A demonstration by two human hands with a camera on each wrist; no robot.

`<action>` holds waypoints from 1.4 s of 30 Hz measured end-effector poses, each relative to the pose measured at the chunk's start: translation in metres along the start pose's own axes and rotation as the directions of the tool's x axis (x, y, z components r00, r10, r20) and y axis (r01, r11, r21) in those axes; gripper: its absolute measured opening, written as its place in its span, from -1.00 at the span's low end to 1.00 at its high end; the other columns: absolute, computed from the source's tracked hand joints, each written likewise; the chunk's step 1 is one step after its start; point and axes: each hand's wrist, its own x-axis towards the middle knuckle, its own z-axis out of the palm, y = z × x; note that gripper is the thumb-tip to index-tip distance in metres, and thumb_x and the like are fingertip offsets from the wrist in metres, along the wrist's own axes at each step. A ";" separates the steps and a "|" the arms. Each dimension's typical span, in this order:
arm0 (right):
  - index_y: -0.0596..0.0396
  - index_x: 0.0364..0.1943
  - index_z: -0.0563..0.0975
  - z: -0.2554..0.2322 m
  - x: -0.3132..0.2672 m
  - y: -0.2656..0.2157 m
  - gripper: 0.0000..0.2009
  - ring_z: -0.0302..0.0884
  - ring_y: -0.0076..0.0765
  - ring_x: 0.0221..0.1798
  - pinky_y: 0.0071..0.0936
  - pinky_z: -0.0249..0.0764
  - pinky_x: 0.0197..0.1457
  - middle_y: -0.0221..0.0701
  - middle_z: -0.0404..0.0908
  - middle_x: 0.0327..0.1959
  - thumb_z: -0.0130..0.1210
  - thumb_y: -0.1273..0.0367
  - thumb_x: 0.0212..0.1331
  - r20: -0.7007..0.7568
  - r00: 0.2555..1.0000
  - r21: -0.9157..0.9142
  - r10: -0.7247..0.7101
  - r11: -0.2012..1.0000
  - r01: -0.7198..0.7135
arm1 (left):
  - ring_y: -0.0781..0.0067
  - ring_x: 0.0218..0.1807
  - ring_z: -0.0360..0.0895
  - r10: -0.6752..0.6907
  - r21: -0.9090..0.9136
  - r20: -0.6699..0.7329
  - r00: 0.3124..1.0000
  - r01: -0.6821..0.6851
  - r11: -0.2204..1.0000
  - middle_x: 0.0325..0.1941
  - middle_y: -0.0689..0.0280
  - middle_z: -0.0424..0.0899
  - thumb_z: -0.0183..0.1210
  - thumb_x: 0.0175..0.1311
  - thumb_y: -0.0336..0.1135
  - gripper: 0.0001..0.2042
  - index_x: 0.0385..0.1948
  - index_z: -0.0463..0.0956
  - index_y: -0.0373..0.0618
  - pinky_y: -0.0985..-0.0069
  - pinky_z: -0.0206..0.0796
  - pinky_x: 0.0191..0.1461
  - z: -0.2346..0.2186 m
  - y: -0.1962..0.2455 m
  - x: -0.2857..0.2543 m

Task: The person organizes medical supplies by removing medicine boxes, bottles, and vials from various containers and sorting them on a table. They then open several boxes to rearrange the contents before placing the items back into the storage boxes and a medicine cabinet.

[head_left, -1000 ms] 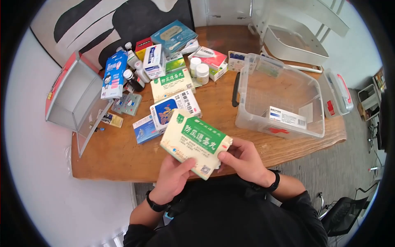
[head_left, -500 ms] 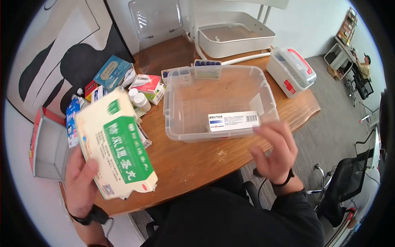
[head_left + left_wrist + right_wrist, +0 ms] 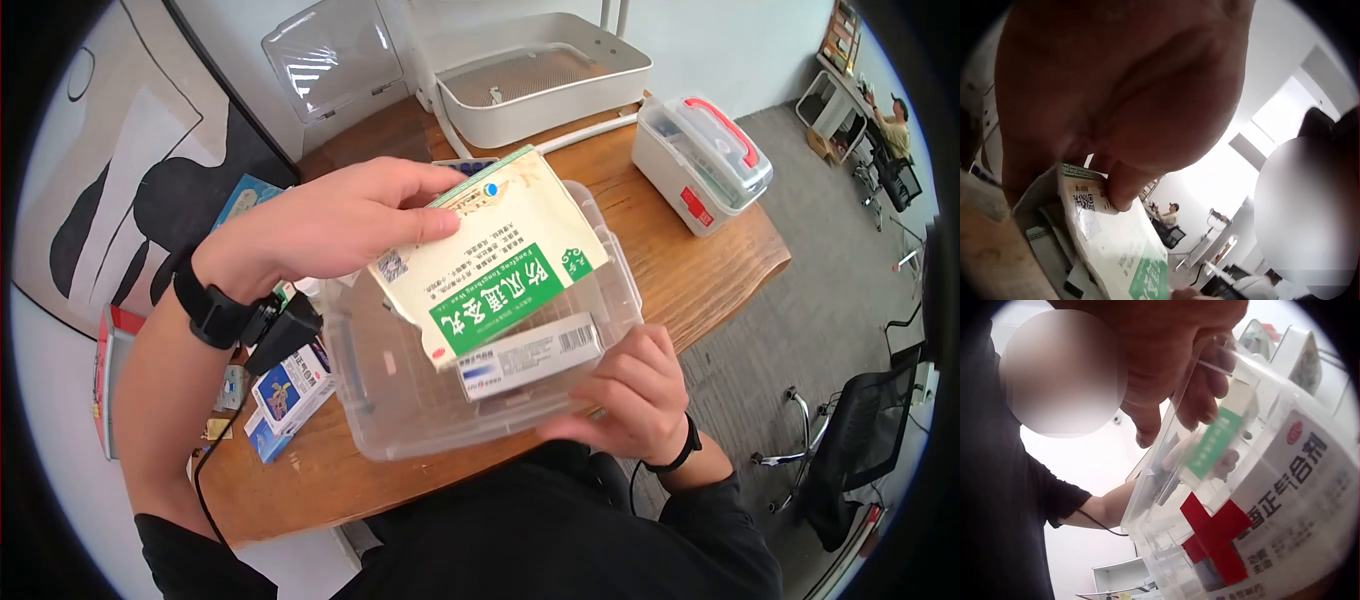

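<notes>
Over the clear plastic bin [image 3: 375, 425], my left hand [image 3: 350, 215] pinches a cream and green medicine box [image 3: 525, 245], thumb on its printed face. The box is tilted, with its lettering upside down in the head view. In the left wrist view, its near end [image 3: 1041, 234] gapes and shows pale packets inside. A white carton [image 3: 530, 357] lies in the bin below the box. My right hand [image 3: 635, 400] grips the bin's front right rim; in the right wrist view its fingers [image 3: 1204, 394] hook over the edge, above a red cross [image 3: 1216, 534].
Medicine boxes [image 3: 290, 390] lie left of the bin, partly behind my left forearm. A white case with a red handle [image 3: 700, 165] stands at the back right, a white tray [image 3: 545, 90] at the back. An open red-edged case [image 3: 118, 375] is at the far left.
My left hand has carried the cream and green box rightward over the bin and turned it around. My right hand has taken hold of the rim, and the bin now sits nearer and tilted.
</notes>
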 end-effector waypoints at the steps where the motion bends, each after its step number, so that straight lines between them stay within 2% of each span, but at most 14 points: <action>1: 0.01 -0.43 0.62 -0.004 -0.001 -0.002 -0.55 0.50 -0.33 -0.39 -0.37 0.33 -0.17 -0.53 0.50 -0.47 0.64 0.02 -0.10 0.015 1.000 0.039 0.000 0.999 0.000 | 0.59 0.16 0.66 0.017 0.127 -0.007 1.000 -0.016 0.992 0.23 0.26 0.75 0.14 0.68 -0.25 -0.54 0.46 0.45 -0.30 0.52 0.51 0.25 0.001 0.002 0.008; 5: -0.02 -0.48 0.60 -0.012 -0.010 -0.004 -0.50 0.46 -0.38 -0.43 -0.41 0.30 -0.19 -0.57 0.45 -0.52 0.63 -0.06 -0.14 0.035 0.999 0.095 0.007 0.995 -0.010 | 0.44 0.06 0.71 0.074 0.556 -0.072 0.995 -0.021 0.831 0.07 0.17 0.80 0.12 0.64 -0.33 -0.57 0.44 0.45 -0.26 0.44 0.51 0.16 0.020 0.005 0.021; 12: 0.00 -0.46 0.63 -0.011 -0.014 -0.006 -0.49 0.48 -0.41 -0.42 -0.42 0.36 -0.15 -0.59 0.50 -0.51 0.61 -0.09 -0.13 0.018 0.999 0.109 0.033 0.993 -0.034 | 0.22 0.03 0.75 0.160 0.593 -0.184 0.970 -0.021 0.805 -0.05 0.05 0.76 0.16 0.57 -0.39 -0.60 0.37 0.42 -0.21 0.29 0.54 0.09 0.054 -0.011 0.001; 13: 0.00 -0.45 0.63 -0.011 -0.014 -0.006 -0.50 0.50 -0.41 -0.41 -0.43 0.38 -0.13 -0.59 0.53 -0.50 0.61 -0.09 -0.13 0.020 0.999 0.114 0.038 0.993 -0.040 | 0.07 0.01 0.76 0.036 0.566 -0.224 0.974 0.099 0.818 -0.02 0.01 0.75 0.17 0.57 -0.37 -0.62 0.34 0.44 -0.19 0.19 0.54 0.11 0.059 -0.005 0.000; 19: -0.01 -0.44 0.65 -0.012 -0.013 -0.005 -0.52 0.56 -0.42 -0.38 -0.43 0.39 -0.12 -0.58 0.58 -0.48 0.60 -0.07 -0.12 0.033 0.999 0.111 0.028 0.993 -0.032 | -0.25 0.07 0.70 0.068 0.635 -0.155 0.986 0.047 0.771 -0.01 -0.15 0.75 0.20 0.55 -0.34 -0.67 0.25 0.46 -0.19 0.02 0.51 0.14 0.079 -0.025 0.017; 22: -0.01 -0.44 0.65 -0.012 -0.013 -0.005 -0.52 0.56 -0.42 -0.38 -0.42 0.39 -0.12 -0.59 0.57 -0.48 0.60 -0.08 -0.12 0.038 0.999 0.103 0.027 0.994 -0.031 | -0.25 0.04 0.71 -0.152 0.588 -0.098 0.984 0.180 0.789 -0.08 -0.15 0.77 0.20 0.54 -0.34 -0.67 0.24 0.46 -0.20 -0.03 0.50 0.10 0.083 -0.036 0.039; 24: -0.01 -0.45 0.65 -0.013 -0.014 -0.005 -0.51 0.55 -0.41 -0.38 -0.42 0.39 -0.12 -0.59 0.57 -0.48 0.60 -0.08 -0.12 0.046 0.999 0.095 0.026 0.995 -0.031 | -0.25 -0.03 0.73 -0.129 0.586 -0.117 0.985 0.173 0.791 -0.16 -0.15 0.77 0.22 0.49 -0.39 -0.70 0.17 0.50 -0.23 -0.02 0.52 0.03 0.082 -0.054 0.050; 26: -0.01 -0.45 0.65 -0.013 -0.014 -0.005 -0.51 0.53 -0.40 -0.38 -0.41 0.39 -0.12 -0.58 0.56 -0.48 0.60 -0.08 -0.13 0.059 0.998 0.095 0.020 0.995 -0.025 | -0.24 -0.09 0.75 -0.083 0.727 -0.073 0.994 0.110 0.677 -0.22 -0.13 0.78 0.28 0.38 -0.42 -0.70 0.09 0.56 -0.28 0.01 0.56 -0.05 0.086 -0.057 0.054; 27: -0.01 -0.45 0.64 -0.012 -0.015 -0.005 -0.51 0.52 -0.40 -0.37 -0.41 0.39 -0.12 -0.58 0.56 -0.48 0.60 -0.09 -0.13 0.056 0.998 0.087 0.015 0.996 -0.020 | -0.18 -0.17 0.78 0.052 0.820 -0.081 0.995 0.037 0.571 -0.28 -0.10 0.78 0.30 0.24 -0.49 -0.74 -0.05 0.61 -0.36 0.07 0.61 -0.13 0.094 -0.060 0.056; 28: -0.01 -0.46 0.64 -0.012 -0.015 -0.004 -0.51 0.51 -0.40 -0.37 -0.40 0.38 -0.12 -0.58 0.55 -0.49 0.61 -0.09 -0.14 0.052 0.999 0.079 0.012 0.997 -0.016 | -0.18 -0.17 0.78 0.051 0.818 -0.087 0.995 0.042 0.573 -0.28 -0.10 0.78 0.30 0.24 -0.49 -0.74 -0.05 0.61 -0.36 0.07 0.61 -0.13 0.095 -0.052 0.057; 30: -0.01 -0.46 0.64 -0.010 -0.015 -0.004 -0.50 0.50 -0.39 -0.37 -0.40 0.38 -0.12 -0.58 0.54 -0.49 0.61 -0.09 -0.15 0.046 0.999 0.082 0.011 0.997 -0.015 | -0.12 -0.21 0.80 0.018 0.932 0.078 0.997 -0.080 0.352 -0.31 -0.10 0.78 0.30 0.18 -0.53 -0.77 -0.14 0.62 -0.42 0.10 0.64 -0.19 0.094 -0.032 0.056; 37: -0.02 -0.47 0.64 -0.011 -0.015 -0.005 -0.49 0.50 -0.38 -0.36 -0.40 0.37 -0.11 -0.58 0.54 -0.50 0.60 -0.12 -0.18 0.053 0.999 0.063 0.011 0.998 -0.014 | -0.03 -0.26 0.83 0.129 0.872 0.180 0.975 -0.219 0.439 -0.38 -0.08 0.77 0.29 0.16 -0.56 -0.76 -0.15 0.64 -0.48 0.17 0.68 -0.22 0.093 -0.054 0.056; 40: -0.02 -0.47 0.64 -0.011 -0.015 -0.005 -0.49 0.51 -0.39 -0.36 -0.40 0.38 -0.10 -0.58 0.54 -0.51 0.60 -0.12 -0.17 0.053 0.999 0.058 0.008 0.998 -0.011 | 0.01 -0.23 0.82 -0.074 0.769 0.139 0.988 -0.060 0.636 -0.34 -0.04 0.77 0.30 0.16 -0.55 -0.77 -0.15 0.66 -0.46 0.22 0.70 -0.17 0.095 -0.053 0.054; 42: -0.02 -0.47 0.64 -0.012 -0.015 -0.006 -0.49 0.52 -0.39 -0.35 -0.40 0.38 -0.10 -0.59 0.55 -0.51 0.60 -0.12 -0.17 0.058 0.998 0.055 0.015 0.998 -0.018 | 0.01 -0.19 0.81 0.007 0.928 0.107 0.994 -0.103 0.358 -0.21 -0.03 0.76 0.32 0.17 -0.53 -0.68 -0.05 0.63 -0.51 0.24 0.71 -0.12 0.102 -0.071 0.054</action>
